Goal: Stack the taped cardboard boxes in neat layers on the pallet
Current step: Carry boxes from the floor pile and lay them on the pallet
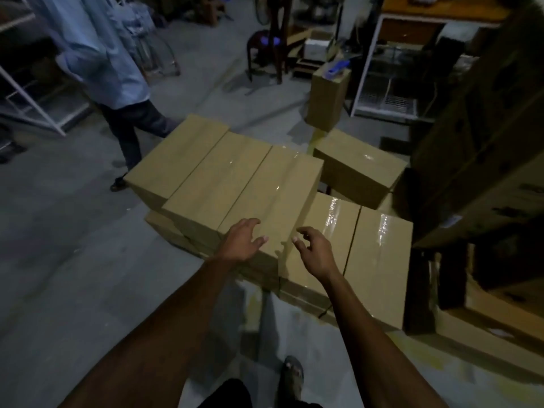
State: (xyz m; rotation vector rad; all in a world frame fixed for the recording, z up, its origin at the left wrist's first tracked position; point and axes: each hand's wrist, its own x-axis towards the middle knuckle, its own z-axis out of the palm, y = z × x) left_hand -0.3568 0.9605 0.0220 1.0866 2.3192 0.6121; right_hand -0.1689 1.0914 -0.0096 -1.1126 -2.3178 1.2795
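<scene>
Head cam, dim warehouse floor. Taped cardboard boxes stacked centre frame: upper row of three long boxes side by side, left box [176, 154], middle box [215, 184], right box [273, 195], all laid flush with shiny tape on top. Lower layer shows to the right: two more boxes [379, 260] near-right, a step below the upper row, plus one separate box [359, 166] further back right. Cannot see the pallet itself under the stack. Left hand [243, 241] has fingers loosely spread, resting on the near end of the right box, holding nothing. Right hand [313, 250] just beside it at that box's near-right corner, fingers relaxed and slightly curled, gripping nothing; contact with the cardboard unclear. Far left, another person in a blue shirt [100, 51] stands by the stack. Upright box [326, 98] far right, white rack [385, 69] behind it
</scene>
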